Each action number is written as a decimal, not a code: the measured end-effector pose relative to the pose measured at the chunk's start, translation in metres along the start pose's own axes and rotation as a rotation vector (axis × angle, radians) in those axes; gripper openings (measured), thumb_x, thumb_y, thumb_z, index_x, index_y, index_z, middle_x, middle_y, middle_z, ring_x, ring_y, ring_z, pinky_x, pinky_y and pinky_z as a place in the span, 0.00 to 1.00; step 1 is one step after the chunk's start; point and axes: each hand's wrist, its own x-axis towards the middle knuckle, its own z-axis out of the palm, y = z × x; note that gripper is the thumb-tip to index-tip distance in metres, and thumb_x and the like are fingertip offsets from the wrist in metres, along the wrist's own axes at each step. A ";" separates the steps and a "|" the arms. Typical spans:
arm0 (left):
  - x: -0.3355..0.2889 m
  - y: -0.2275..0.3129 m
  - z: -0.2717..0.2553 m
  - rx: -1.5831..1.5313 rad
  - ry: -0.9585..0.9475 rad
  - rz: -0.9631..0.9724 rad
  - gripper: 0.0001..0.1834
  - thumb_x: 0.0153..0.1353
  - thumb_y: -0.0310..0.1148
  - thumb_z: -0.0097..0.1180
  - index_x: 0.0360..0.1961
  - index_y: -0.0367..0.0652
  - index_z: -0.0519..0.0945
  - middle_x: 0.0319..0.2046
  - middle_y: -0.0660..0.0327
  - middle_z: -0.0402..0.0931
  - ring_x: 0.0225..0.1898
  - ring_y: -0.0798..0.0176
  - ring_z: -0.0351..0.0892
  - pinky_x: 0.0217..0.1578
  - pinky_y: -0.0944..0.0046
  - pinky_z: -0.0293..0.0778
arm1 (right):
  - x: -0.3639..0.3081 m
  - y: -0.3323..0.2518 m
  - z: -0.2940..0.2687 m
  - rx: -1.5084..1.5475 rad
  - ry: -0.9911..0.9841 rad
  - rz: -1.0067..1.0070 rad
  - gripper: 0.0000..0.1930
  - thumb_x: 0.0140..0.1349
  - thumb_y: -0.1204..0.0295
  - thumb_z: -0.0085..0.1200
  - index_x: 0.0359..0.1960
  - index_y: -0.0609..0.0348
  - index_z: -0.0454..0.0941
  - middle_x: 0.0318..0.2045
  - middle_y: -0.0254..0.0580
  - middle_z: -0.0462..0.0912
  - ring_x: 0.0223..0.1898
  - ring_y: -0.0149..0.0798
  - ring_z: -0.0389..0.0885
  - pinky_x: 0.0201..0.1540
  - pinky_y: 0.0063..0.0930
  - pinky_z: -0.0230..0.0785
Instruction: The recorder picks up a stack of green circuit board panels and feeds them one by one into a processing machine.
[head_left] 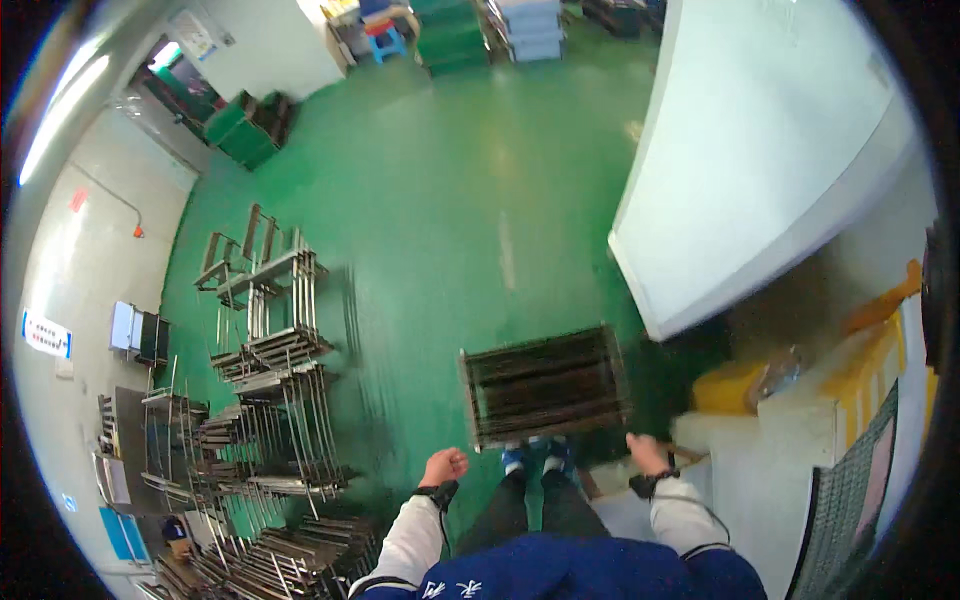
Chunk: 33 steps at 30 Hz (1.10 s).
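Note:
A dark rectangular rack [545, 385] with a metal frame and slats lies in front of my feet, its near edge by my blue shoes. My left hand [446, 466] is curled into a loose fist beside the rack's near left corner, with a small gap between them. Close to the near right corner is my right hand [650, 453], its fingers bent inward; nothing shows in them. Whether the right fingertips touch the frame is hard to see. Both wrists wear dark bands, and white sleeves cover my forearms.
Metal racks [270, 370] are stacked along the left, with more piled at the lower left. A large white panel [760, 150] rises at the right. Below it are a yellow bag [725, 390] and pale boxes [795, 430]. Green crates [447, 35] and a blue stool [385, 42] stand far off.

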 end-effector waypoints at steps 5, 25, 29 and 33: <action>0.016 0.010 0.013 0.886 0.073 0.238 0.06 0.53 0.29 0.53 0.33 0.43 0.73 0.27 0.63 0.75 0.27 0.61 0.76 0.26 0.62 0.71 | 0.017 0.017 0.006 0.091 0.009 0.104 0.26 0.61 0.51 0.44 0.28 0.68 0.77 0.26 0.55 0.79 0.29 0.50 0.77 0.34 0.40 0.66; 0.152 0.073 0.000 0.337 0.566 -0.111 0.31 0.56 0.57 0.55 0.47 0.39 0.72 0.39 0.59 0.74 0.37 0.61 0.74 0.36 0.62 0.70 | 0.201 0.039 0.016 0.200 0.205 0.335 0.23 0.60 0.49 0.50 0.29 0.62 0.77 0.26 0.32 0.77 0.29 0.29 0.70 0.35 0.27 0.63; 0.169 0.080 -0.022 0.325 0.588 -0.100 0.35 0.55 0.59 0.54 0.51 0.39 0.71 0.43 0.57 0.73 0.41 0.60 0.73 0.39 0.61 0.69 | 0.228 0.005 0.014 0.421 0.001 0.490 0.32 0.58 0.42 0.47 0.45 0.62 0.75 0.44 0.37 0.77 0.45 0.36 0.72 0.49 0.31 0.61; 0.200 0.077 -0.043 0.277 0.554 -0.144 0.36 0.57 0.60 0.51 0.54 0.39 0.70 0.48 0.56 0.71 0.44 0.59 0.71 0.43 0.59 0.69 | 0.250 0.003 0.003 0.511 -0.196 0.551 0.38 0.56 0.39 0.47 0.57 0.60 0.67 0.58 0.44 0.68 0.60 0.42 0.62 0.60 0.42 0.52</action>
